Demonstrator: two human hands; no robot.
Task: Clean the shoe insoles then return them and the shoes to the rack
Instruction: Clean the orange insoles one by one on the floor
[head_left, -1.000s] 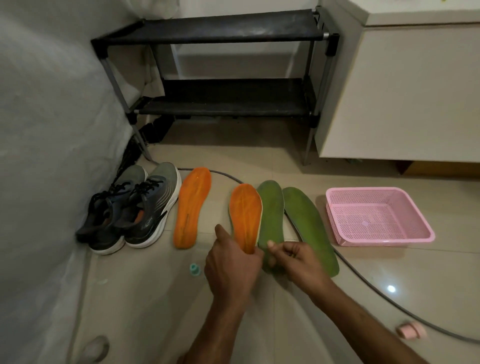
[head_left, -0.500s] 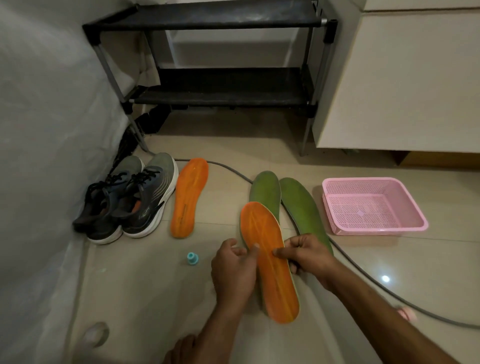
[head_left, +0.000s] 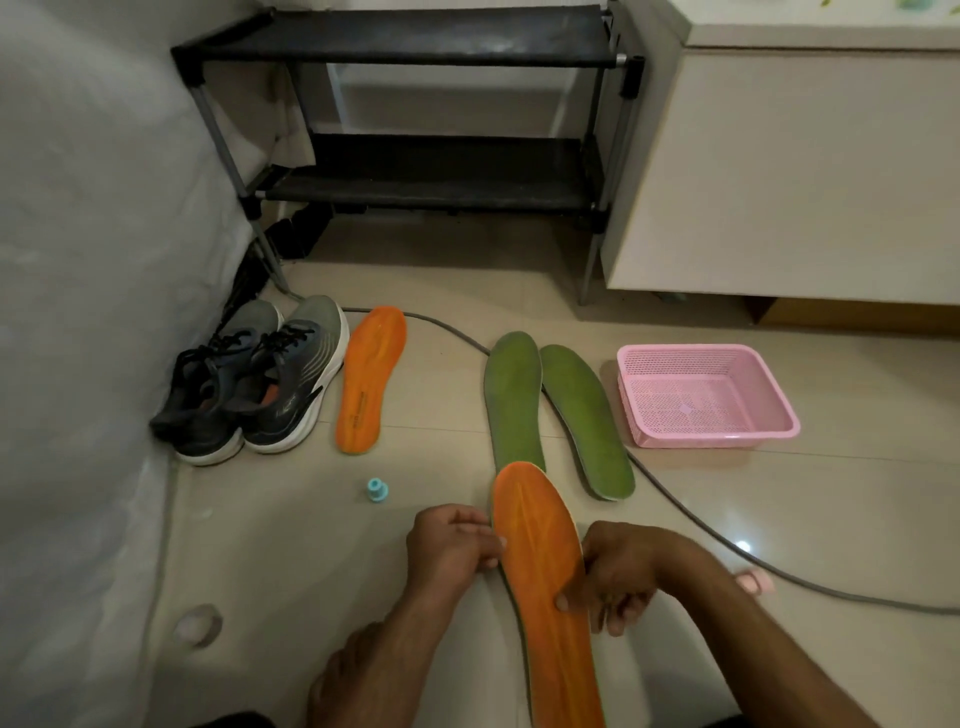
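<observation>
Head view, near to far:
Held insole: long orange foam insole (head_left: 545, 582), ribbed side up, held w/ both hands just above the tile floor (head_left: 291, 545) at the near edge; heel end runs off the bottom of frame, toe points away.
Left hand (head_left: 452, 548): fingers curled, pinching the insole's left edge w/ thumb on top, prob. to steady it.
Right hand (head_left: 618, 577): thumb pressed on the orange face, fingers curled under the right edge; two-sided grip looks meant to keep the soft foam flat for inspection or wiping.
Small bits: teal plastic cap (head_left: 377, 490) on the floor just left of the held toe; pink object (head_left: 756, 581) near the right, too blurred to name.
Green pair: two green flat insoles (head_left: 561, 410) side by side past the held one, lying over a grey cable (head_left: 685, 514); laid out as if queued.
Second orange insole (head_left: 370, 379): flat on the floor, just beside the grey-black lace-up sneakers (head_left: 254, 379) by the left wall.
Pink mesh plastic basket (head_left: 706, 395): right of the green pair, nothing seen inside.
Far: black two-shelf metal rack (head_left: 431, 182), both shelves bare, so the return step isn't done.
</observation>
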